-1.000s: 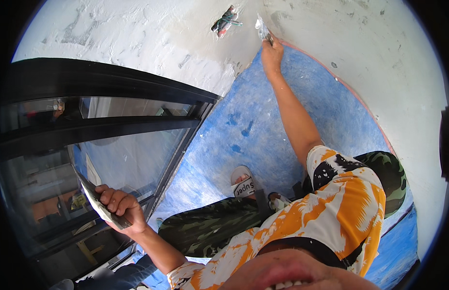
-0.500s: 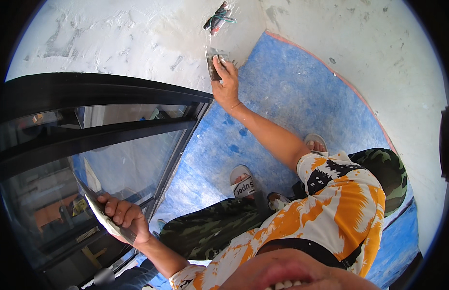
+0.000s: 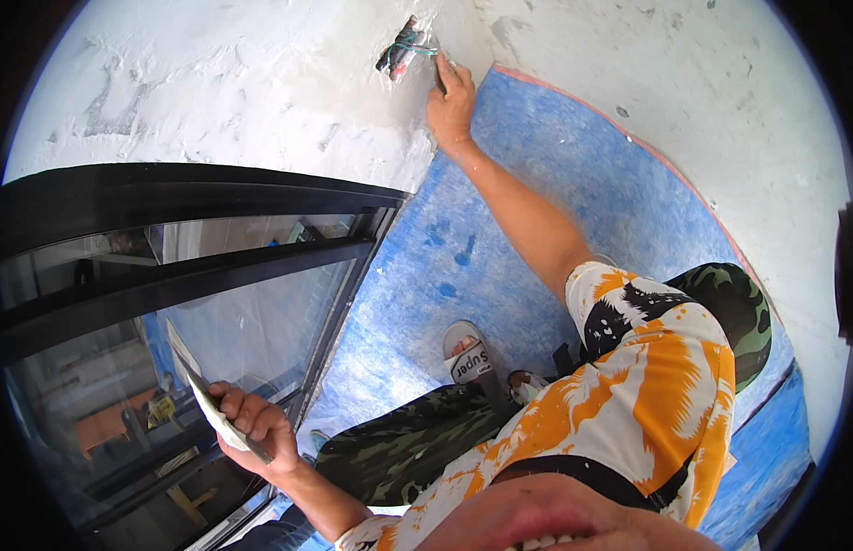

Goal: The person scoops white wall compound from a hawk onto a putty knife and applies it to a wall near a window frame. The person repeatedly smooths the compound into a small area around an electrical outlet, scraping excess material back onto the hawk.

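Note:
My left hand [image 3: 258, 424] is closed around a flat metal trowel blade [image 3: 210, 404] that carries white putty and is seen nearly edge-on. Up at the wall, my right hand [image 3: 451, 108] grips a putty knife [image 3: 438, 70]; most of its blade is hidden by the fingers and its steep angle. Just left of those fingertips is a rough opening in the wall with bundled dark and green wires [image 3: 407, 48]. Damp-looking, uneven white putty covers the wall [image 3: 224, 87] around it.
A black-framed window [image 3: 192, 184] with glass panes spans the left side. Blue sheeting [image 3: 537, 156] covers the floor, with a reddish strip [image 3: 665, 165] along the right wall [image 3: 748, 110]. My slippered foot [image 3: 465, 354] stands on the sheeting.
My right hand has moved up along the wall with the putty knife, from below the wire opening to beside it. The left hand with the trowel has shifted slightly right and down.

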`<move>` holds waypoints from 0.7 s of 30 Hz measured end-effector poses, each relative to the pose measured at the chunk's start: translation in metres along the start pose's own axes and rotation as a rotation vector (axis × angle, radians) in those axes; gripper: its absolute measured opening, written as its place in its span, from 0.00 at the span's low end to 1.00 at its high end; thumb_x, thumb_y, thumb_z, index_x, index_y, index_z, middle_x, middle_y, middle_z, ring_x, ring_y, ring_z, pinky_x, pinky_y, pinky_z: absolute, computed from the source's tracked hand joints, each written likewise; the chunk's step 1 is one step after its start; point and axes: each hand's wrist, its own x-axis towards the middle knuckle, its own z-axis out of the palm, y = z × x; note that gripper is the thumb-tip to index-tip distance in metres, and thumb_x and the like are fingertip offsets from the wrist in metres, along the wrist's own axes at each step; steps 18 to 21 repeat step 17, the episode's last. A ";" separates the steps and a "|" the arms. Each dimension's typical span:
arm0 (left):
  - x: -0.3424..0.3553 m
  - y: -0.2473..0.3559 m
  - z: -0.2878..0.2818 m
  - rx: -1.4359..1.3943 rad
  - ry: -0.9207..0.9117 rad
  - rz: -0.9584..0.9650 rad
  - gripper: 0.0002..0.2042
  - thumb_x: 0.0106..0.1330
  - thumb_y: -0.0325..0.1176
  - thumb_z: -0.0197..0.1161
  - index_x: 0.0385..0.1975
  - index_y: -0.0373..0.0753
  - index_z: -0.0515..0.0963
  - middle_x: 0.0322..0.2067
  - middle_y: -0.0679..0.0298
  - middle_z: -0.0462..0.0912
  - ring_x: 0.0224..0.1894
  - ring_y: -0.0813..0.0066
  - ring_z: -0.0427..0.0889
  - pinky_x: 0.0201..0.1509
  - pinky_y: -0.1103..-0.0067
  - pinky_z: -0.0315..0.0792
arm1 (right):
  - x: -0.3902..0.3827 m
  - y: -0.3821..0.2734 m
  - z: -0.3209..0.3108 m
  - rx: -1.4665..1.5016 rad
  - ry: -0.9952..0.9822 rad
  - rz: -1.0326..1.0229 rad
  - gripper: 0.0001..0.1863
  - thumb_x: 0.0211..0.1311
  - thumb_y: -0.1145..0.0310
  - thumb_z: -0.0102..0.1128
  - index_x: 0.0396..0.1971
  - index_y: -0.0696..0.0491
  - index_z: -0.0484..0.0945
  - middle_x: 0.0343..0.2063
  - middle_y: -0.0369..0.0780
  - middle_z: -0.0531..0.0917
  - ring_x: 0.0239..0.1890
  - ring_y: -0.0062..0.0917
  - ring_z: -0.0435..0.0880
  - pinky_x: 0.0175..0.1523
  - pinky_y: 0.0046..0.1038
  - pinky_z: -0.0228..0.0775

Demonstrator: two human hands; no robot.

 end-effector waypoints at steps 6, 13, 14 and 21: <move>0.005 -0.002 0.002 0.014 -0.026 -0.032 0.15 0.71 0.28 0.51 0.55 0.33 0.68 0.34 0.59 0.77 0.30 0.73 0.74 0.30 0.78 0.71 | -0.097 -0.060 0.003 0.043 -0.090 -0.057 0.39 0.41 0.88 0.52 0.61 0.52 0.72 0.45 0.46 0.72 0.48 0.45 0.69 0.56 0.39 0.64; 0.026 -0.021 0.000 0.021 0.099 0.090 0.14 0.74 0.35 0.48 0.51 0.32 0.72 0.32 0.62 0.77 0.28 0.76 0.71 0.26 0.83 0.67 | -0.129 -0.131 -0.081 0.424 -0.457 -0.006 0.31 0.51 0.85 0.55 0.58 0.49 0.76 0.47 0.44 0.77 0.49 0.38 0.74 0.58 0.36 0.65; 0.030 -0.025 0.001 0.001 0.123 0.106 0.14 0.75 0.36 0.49 0.49 0.32 0.73 0.32 0.62 0.77 0.27 0.77 0.71 0.24 0.84 0.66 | -0.132 -0.144 -0.097 0.597 -0.525 -0.024 0.29 0.53 0.84 0.55 0.58 0.48 0.77 0.48 0.44 0.77 0.51 0.37 0.74 0.60 0.35 0.65; 0.041 -0.049 0.005 0.334 0.410 0.237 0.13 0.73 0.35 0.53 0.51 0.34 0.74 0.37 0.65 0.80 0.29 0.78 0.72 0.27 0.88 0.72 | -0.118 -0.173 -0.109 0.904 -0.715 -0.193 0.24 0.59 0.78 0.57 0.58 0.47 0.77 0.53 0.44 0.76 0.56 0.37 0.73 0.63 0.36 0.62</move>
